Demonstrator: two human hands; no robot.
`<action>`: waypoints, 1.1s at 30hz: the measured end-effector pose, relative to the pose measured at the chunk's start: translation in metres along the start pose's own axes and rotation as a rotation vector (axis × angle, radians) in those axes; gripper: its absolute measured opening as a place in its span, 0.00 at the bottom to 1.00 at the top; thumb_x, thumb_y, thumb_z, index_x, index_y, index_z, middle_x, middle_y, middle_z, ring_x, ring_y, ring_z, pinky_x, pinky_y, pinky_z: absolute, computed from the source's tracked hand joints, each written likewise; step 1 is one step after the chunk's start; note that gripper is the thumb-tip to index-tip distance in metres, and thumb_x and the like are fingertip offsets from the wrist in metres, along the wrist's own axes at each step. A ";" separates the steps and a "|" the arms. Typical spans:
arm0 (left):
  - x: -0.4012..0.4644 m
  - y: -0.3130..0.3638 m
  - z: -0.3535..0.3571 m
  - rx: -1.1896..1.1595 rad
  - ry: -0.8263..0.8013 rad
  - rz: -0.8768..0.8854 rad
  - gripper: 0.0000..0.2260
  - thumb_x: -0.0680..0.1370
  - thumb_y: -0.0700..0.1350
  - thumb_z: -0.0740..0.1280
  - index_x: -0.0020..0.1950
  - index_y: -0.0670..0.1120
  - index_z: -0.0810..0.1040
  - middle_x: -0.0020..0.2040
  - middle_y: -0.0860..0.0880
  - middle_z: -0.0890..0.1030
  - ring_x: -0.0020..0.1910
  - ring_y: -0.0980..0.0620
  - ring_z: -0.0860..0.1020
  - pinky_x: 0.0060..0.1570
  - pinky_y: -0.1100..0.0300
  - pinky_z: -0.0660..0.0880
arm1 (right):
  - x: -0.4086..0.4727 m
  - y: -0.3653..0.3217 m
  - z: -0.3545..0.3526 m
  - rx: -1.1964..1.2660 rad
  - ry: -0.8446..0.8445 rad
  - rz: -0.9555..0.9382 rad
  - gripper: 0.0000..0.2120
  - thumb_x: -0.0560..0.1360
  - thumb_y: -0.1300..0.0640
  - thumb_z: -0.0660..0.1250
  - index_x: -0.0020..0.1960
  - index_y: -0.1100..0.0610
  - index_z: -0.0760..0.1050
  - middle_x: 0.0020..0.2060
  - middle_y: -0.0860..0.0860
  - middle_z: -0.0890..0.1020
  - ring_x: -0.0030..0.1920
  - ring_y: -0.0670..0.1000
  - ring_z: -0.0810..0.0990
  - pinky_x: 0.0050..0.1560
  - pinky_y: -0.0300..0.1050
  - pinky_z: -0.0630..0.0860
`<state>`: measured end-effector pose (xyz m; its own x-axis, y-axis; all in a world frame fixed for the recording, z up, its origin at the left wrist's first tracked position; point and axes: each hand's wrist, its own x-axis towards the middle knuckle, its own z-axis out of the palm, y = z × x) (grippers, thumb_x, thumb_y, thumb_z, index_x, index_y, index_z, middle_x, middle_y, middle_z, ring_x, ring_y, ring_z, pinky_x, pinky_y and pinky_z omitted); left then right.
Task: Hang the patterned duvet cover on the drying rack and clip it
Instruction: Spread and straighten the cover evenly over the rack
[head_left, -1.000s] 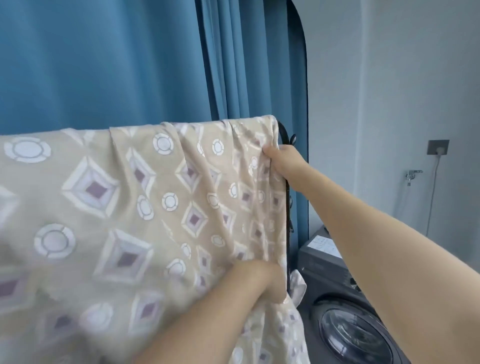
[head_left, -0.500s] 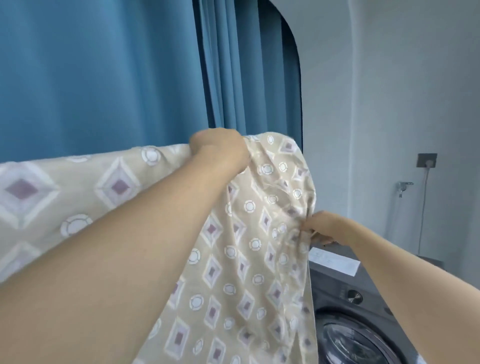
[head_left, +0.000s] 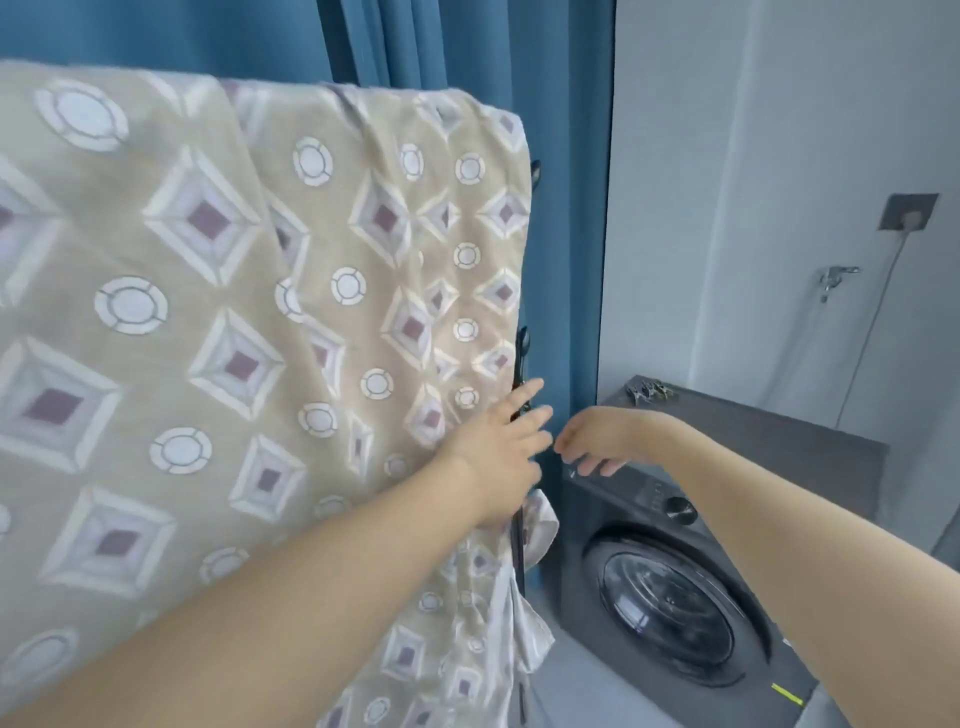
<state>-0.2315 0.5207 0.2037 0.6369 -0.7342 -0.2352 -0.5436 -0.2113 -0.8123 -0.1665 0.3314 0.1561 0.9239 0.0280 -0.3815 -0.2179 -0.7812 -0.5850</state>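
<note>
Duvet cover (head_left: 270, 291) draped over rack, left hand (head_left: 496, 457) flat against it

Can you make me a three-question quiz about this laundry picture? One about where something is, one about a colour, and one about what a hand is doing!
1. Where is the washing machine?
A. Right of the hanging duvet cover
B. Left of the duvet cover
C. Behind the curtain

2. What colour is the curtain?
A. Yellow
B. Blue
C. Pink

3. What is the left hand doing?
A. Making a tight fist in the air
B. Holding a cup
C. Lying with straight fingers on the right edge of the duvet cover

Answers:
1 A, the machine stands low at the right, past the cover's right edge.
2 B, the folds behind the cover are deep blue.
3 C, the fingers are spread flat on the cloth beside the dark rack post, while the right hand hovers close by with curled fingers.
</note>
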 end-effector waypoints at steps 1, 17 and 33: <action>0.012 0.010 0.006 0.007 -0.020 0.038 0.20 0.83 0.50 0.52 0.75 0.52 0.66 0.80 0.45 0.53 0.79 0.43 0.42 0.66 0.35 0.25 | 0.012 0.007 0.006 -0.042 0.001 -0.011 0.14 0.77 0.60 0.64 0.62 0.58 0.76 0.48 0.51 0.82 0.42 0.49 0.82 0.49 0.48 0.80; 0.087 0.029 0.076 -0.136 -0.258 -0.195 0.17 0.83 0.45 0.53 0.69 0.48 0.71 0.64 0.46 0.69 0.63 0.44 0.67 0.63 0.50 0.60 | 0.135 0.044 0.080 -0.598 -0.154 -0.130 0.05 0.74 0.66 0.61 0.44 0.59 0.74 0.42 0.54 0.81 0.38 0.54 0.77 0.39 0.43 0.75; 0.079 0.019 0.068 -0.335 -0.282 -0.242 0.14 0.80 0.39 0.57 0.62 0.44 0.76 0.57 0.43 0.71 0.51 0.46 0.76 0.45 0.54 0.61 | 0.157 0.008 0.040 -0.266 -0.003 -0.119 0.09 0.76 0.63 0.62 0.38 0.55 0.74 0.30 0.51 0.77 0.34 0.54 0.77 0.38 0.44 0.78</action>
<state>-0.1539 0.5025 0.1333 0.8643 -0.4453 -0.2337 -0.4782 -0.5838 -0.6562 -0.0357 0.3547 0.0626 0.9371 0.1310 -0.3237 -0.0175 -0.9082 -0.4181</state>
